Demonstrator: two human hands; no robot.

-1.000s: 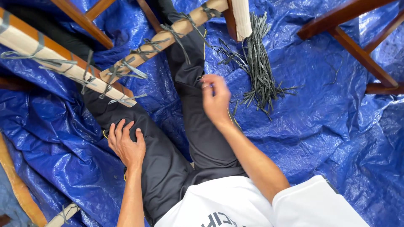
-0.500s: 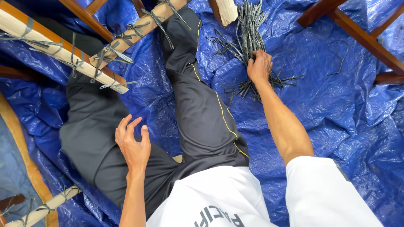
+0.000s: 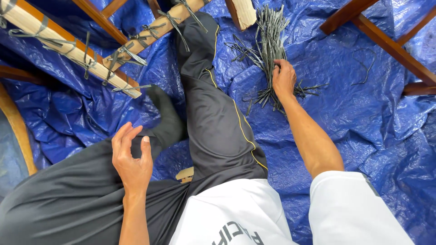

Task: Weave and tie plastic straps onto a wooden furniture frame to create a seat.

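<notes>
I sit on a blue tarp (image 3: 345,113) with my legs in dark trousers (image 3: 218,127) stretched out. My right hand (image 3: 283,80) reaches forward and rests on a bundle of dark grey strips (image 3: 269,43) lying on the tarp, fingers curled into them. Whether a strip is gripped I cannot tell. My left hand (image 3: 131,156) hovers over my left thigh, palm down, fingers spread, holding nothing. At the upper left lie pale wooden bars (image 3: 68,47) bound with knotted grey strips.
Brown wooden frame pieces (image 3: 386,43) cross the upper right, and more run along the top left. A curved wooden edge (image 3: 18,131) lies at the far left. A loose strip (image 3: 365,68) lies by the right frame. A small wood block (image 3: 185,174) sits between my legs.
My right hand has moved from above my knee out to the strip bundle and settled on it. My left hand stayed over the thigh. The view has shifted closer.
</notes>
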